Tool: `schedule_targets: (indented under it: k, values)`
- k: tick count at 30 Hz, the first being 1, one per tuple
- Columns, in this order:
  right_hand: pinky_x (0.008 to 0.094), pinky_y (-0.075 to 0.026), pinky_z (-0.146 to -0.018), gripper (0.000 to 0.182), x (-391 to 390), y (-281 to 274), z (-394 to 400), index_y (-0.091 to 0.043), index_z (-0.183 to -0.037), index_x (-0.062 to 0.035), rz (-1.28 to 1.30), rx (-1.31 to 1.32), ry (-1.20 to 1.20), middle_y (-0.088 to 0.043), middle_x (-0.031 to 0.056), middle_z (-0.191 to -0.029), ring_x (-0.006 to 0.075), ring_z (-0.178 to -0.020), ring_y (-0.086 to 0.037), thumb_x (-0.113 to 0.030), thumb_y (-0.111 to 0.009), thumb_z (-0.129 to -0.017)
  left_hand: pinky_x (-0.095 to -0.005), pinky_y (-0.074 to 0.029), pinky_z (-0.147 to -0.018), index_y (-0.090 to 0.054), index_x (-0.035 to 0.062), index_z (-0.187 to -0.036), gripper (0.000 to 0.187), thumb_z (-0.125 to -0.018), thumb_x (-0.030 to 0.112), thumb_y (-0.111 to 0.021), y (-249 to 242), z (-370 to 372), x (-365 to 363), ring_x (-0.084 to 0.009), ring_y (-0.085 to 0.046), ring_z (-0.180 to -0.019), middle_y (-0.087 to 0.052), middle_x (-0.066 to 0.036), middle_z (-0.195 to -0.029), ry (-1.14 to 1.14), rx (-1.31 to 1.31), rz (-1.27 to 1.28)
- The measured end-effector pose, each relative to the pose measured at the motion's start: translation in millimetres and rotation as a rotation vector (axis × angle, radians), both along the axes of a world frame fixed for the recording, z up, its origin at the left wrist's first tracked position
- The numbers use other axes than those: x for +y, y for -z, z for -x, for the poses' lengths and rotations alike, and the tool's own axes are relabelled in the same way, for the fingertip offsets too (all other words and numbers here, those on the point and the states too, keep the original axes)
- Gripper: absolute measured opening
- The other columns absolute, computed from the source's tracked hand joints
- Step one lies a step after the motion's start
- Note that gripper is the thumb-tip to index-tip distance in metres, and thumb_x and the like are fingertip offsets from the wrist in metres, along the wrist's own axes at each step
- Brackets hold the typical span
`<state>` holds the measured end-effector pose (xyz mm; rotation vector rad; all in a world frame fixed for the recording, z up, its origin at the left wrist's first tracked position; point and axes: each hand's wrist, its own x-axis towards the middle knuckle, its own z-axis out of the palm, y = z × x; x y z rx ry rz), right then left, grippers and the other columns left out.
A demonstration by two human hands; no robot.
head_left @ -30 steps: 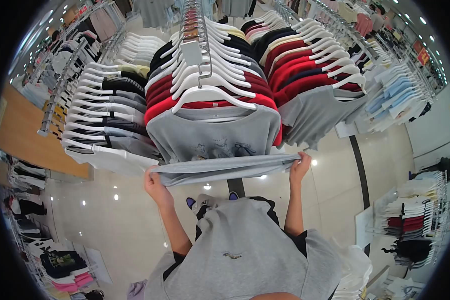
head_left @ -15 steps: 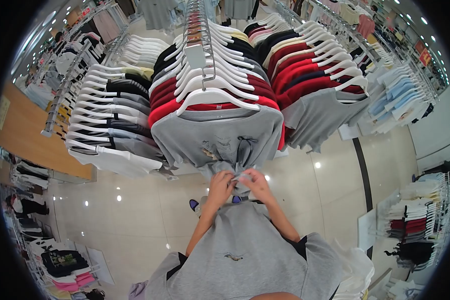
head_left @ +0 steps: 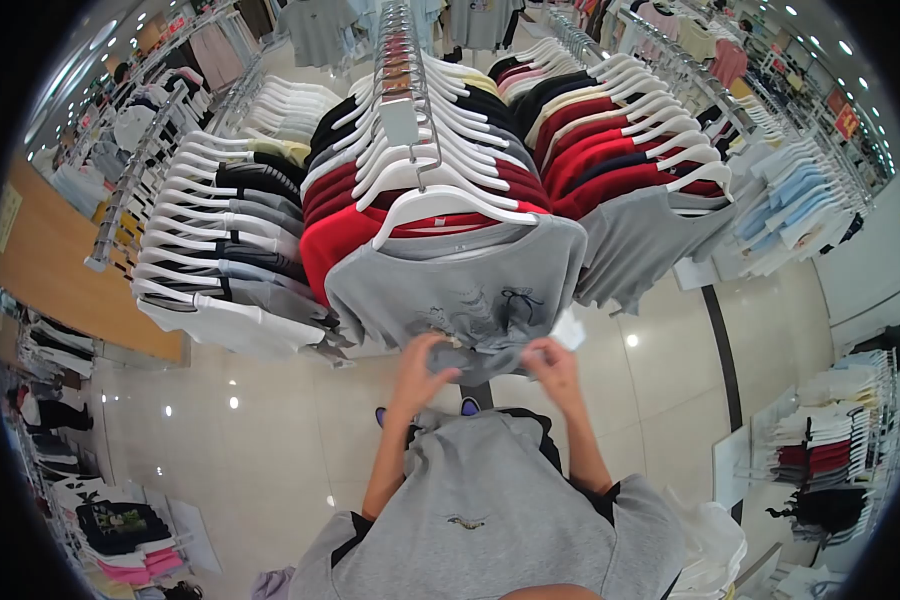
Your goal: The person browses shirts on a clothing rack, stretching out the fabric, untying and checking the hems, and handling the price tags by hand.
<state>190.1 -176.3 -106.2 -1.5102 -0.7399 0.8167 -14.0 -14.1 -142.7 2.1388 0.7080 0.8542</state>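
Observation:
A grey T-shirt (head_left: 448, 275) with a printed front and a small dark bow hangs from a white hanger (head_left: 450, 203) at the front of the middle rack. My left hand (head_left: 418, 378) is at the left part of its hem, thumb and fingers curved around the cloth. At the right end of the hem, my right hand (head_left: 555, 370) pinches the fabric; slight blur hides its fingertips. Just above my right hand is a small white tag or piece of paper (head_left: 569, 329). The hem between both hands is rumpled.
Behind the T-shirt, red and dark red tops (head_left: 325, 240) fill the metal rail (head_left: 398, 60). White and grey garments (head_left: 240, 320) hang at left, more grey and red tops (head_left: 660, 235) at right. Pale glossy floor tiles (head_left: 260, 420) lie below.
My hands have moved apart, left hand leftward and right hand rightward. The bunched hem has spread out, the T-shirt and hanger have shifted slightly right, and the white tag has come into view.

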Motion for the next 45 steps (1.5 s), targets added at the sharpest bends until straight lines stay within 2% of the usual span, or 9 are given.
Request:
schedule_targets:
  k: [5,16,22,27,28,35,37,41,45]
  values:
    - [0.0259,-0.042,-0.059,0.011,22.6,-14.1,45.8,-0.063,-0.092,-0.0039,-0.227,-0.333,-0.192,-0.060,0.0033,-0.080,0.0100,-0.068,-0.052,-0.014,-0.064,-0.086,-0.0448,-0.041,-0.090,-0.055,0.0046,-0.109,0.044,-0.068,0.009,-0.070,44.4,-40.3,-34.5,-0.0353,-0.052,-0.106,-0.058,-0.015,-0.108,0.310,0.065,0.019]
    - [0.0209,-0.039,-0.067,0.014,-18.9,-20.5,-55.9,-0.056,-0.093,-0.0005,-0.402,-0.295,0.613,-0.054,0.0011,-0.080,0.0077,-0.071,-0.046,-0.010,-0.065,-0.087,-0.0357,-0.044,-0.083,-0.061,0.0012,-0.093,0.027,-0.069,-0.007,-0.053,41.2,19.8,19.1,-0.0338,-0.056,-0.092,-0.056,-0.015,-0.095,-0.492,-0.011,-0.091]
    - [0.0404,-0.039,-0.096,0.068,31.1,-3.1,2.2,-0.049,-0.122,-0.0027,-0.187,-0.817,-0.095,-0.053,0.0150,-0.115,0.0301,-0.103,-0.054,-0.028,-0.081,-0.068,-0.0300,-0.044,-0.076,-0.059,-0.0008,-0.090,0.016,-0.075,-0.005,-0.054,15.6,11.8,4.8,-0.0171,-0.055,-0.079,-0.057,-0.006,-0.080,-0.350,-0.222,0.379]
    - [0.0438,-0.039,-0.090,0.053,78.9,66.8,33.9,-0.056,-0.112,-0.0027,-0.268,-0.713,-0.366,-0.060,0.0153,-0.100,0.0353,-0.095,-0.055,-0.002,-0.069,-0.060,-0.0221,-0.042,-0.070,-0.061,0.0010,-0.088,0.008,-0.085,0.003,-0.055,-34.0,-19.1,-30.8,-0.0079,-0.052,-0.077,-0.059,0.001,-0.079,0.102,-0.217,0.563]
    - [0.0425,-0.042,-0.081,0.050,80.5,73.1,32.7,-0.060,-0.104,-0.0038,-0.306,-0.665,-0.190,-0.061,0.0138,-0.091,0.0357,-0.088,-0.055,0.006,-0.057,-0.055,-0.0220,-0.041,-0.068,-0.060,0.0011,-0.088,0.007,-0.084,0.003,-0.054,-33.2,-16.1,-28.8,-0.0070,-0.050,-0.075,-0.058,0.001,-0.079,0.102,-0.192,0.545]
    - [0.0335,-0.046,-0.072,0.044,65.9,70.2,-13.9,-0.062,-0.099,-0.0036,-0.204,-0.601,0.142,-0.059,0.0150,-0.088,0.0315,-0.081,-0.058,0.010,-0.047,-0.060,-0.0219,-0.040,-0.070,-0.060,0.0007,-0.090,0.009,-0.082,0.004,-0.058,-29.4,48.8,6.1,-0.0074,-0.049,-0.077,-0.056,0.001,-0.079,-0.105,-0.019,0.623]
    - [0.0310,-0.046,-0.074,0.042,59.5,68.8,-13.2,-0.061,-0.100,-0.0022,-0.164,-0.412,0.197,-0.059,0.0143,-0.085,0.0280,-0.081,-0.059,0.009,-0.046,-0.062,-0.0266,-0.045,-0.078,-0.058,0.0016,-0.105,0.026,-0.082,0.013,-0.063,-26.5,58.1,9.7,-0.0135,-0.057,-0.086,-0.063,-0.007,-0.091,0.060,0.062,0.558]
    - [0.0304,-0.046,-0.074,0.042,61.4,47.7,19.2,-0.061,-0.101,-0.0011,-0.280,-0.198,0.184,-0.059,0.0138,-0.085,0.0267,-0.081,-0.060,0.008,-0.047,-0.063,-0.0305,-0.045,-0.083,-0.053,0.0036,-0.116,0.040,-0.081,0.019,-0.067,-31.8,34.9,-4.2,-0.0192,-0.060,-0.093,-0.063,-0.012,-0.099,0.125,0.169,0.495]
    - [0.0314,-0.047,-0.075,0.040,53.9,7.1,43.9,-0.061,-0.103,-0.0017,-0.227,-0.422,-0.129,-0.061,0.0135,-0.089,0.0297,-0.084,-0.061,0.007,-0.052,-0.066,-0.0339,-0.046,-0.083,-0.052,0.0057,-0.120,0.046,-0.080,0.023,-0.069,-30.7,-1.6,-24.2,-0.0228,-0.060,-0.095,-0.063,-0.014,-0.104,0.137,0.169,0.462]
